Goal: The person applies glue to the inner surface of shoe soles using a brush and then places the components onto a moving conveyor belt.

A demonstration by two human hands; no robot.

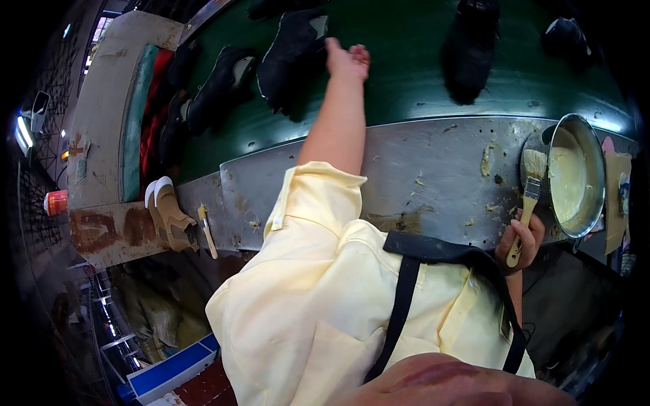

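A metal table (413, 169) is set along a green surface (399, 81), and across both the left arm (335, 128) is stretched away from the body, almost straight. The left hand (349, 62) is held beside the pale heel patch of a black shoe (288, 61); whether it is touched cannot be told. That hand's grip is loosely spread, with the fingers partly curled. The right hand (525, 240) is kept low by the near edge of the table, its grip wrapped around the handle of a brush (532, 193).

Pale marks are carried by a red tub (56, 203) at the far left, too small to be read.

A metal bowl (600, 169), coated inside with cream-coloured paste (567, 179), is placed just right of the brush. The shoe is dark and matte, laid slantwise on the green surface. The brush is pointed bristles-up, its wooden handle pale, its metal band shiny, its bristles cream.
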